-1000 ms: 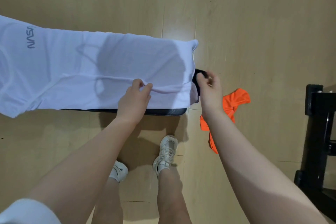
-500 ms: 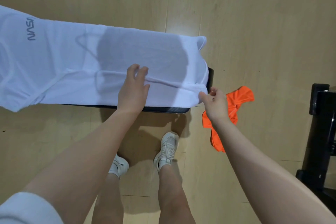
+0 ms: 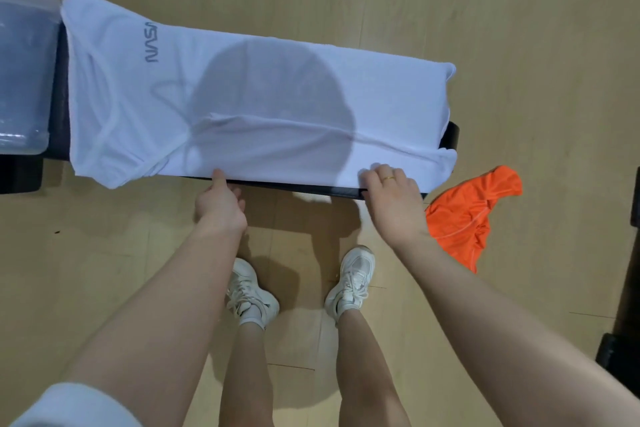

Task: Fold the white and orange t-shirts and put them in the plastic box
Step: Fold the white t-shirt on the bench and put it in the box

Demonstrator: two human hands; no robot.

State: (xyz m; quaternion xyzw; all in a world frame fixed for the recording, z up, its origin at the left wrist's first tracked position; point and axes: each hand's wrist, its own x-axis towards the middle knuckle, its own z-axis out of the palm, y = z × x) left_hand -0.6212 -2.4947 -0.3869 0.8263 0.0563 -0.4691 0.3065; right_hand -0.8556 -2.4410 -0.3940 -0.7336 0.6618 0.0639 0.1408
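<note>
The white t-shirt [image 3: 277, 107] with a grey NASA print lies spread lengthwise over a black bench [image 3: 450, 139], with a long crease along its near half. My left hand [image 3: 220, 204] pinches the shirt's near edge around the middle, index finger on top. Further right, near the hem corner, my right hand [image 3: 393, 194], wearing a ring, curls its fingers over that same edge. The orange t-shirt [image 3: 467, 218] lies crumpled on the floor right of the bench. The clear plastic box [image 3: 24, 73] stands at the bench's left end, touching the shirt's collar end.
The floor is light wood. My legs and white sneakers [image 3: 351, 284] stand close to the bench's near side. A black frame [image 3: 623, 288] stands at the right edge, close to the orange shirt.
My left hand has left the crease in the shirt's middle and dropped to the near edge. My right hand has moved from the hem corner leftward onto the near edge. The view has shifted left, revealing the box.
</note>
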